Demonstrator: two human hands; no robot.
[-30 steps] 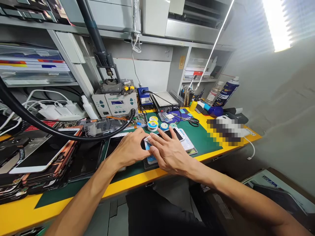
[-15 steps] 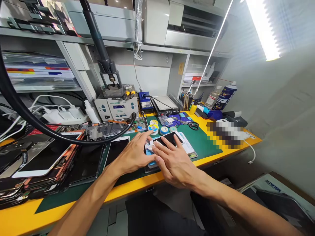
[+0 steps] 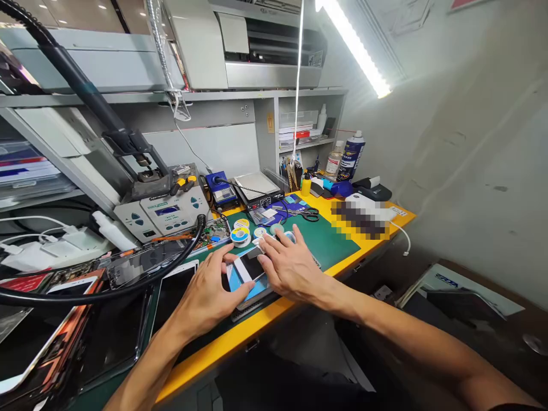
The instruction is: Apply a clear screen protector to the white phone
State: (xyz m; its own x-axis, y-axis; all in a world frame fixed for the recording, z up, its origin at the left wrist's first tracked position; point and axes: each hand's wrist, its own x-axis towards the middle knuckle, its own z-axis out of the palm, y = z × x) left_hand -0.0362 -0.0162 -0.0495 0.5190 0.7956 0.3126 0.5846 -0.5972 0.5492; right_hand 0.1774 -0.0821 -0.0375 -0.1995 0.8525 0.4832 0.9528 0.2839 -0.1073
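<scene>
A white-framed smartphone with a dark screen lies on a blue-and-clear pad or package on the green mat. Around its near left end, my left hand has thumb and index finger at opposite edges, holding it in place. Across the screen lies my right hand, fingers extended and pressing down. Under its fingertips shows a bit of white tissue or cloth, mostly hidden. The far end of the phone is covered by the right hand.
Solder spools sit just beyond the phone, and scissors farther right. A black hose arches over phones at left. Behind stand a hot-air station and a spray can. The yellow table edge runs in front.
The view has swung right. My right hand has slid toward the phone's far end with the tissue, uncovering the near end. My left hand stays at the near end.
</scene>
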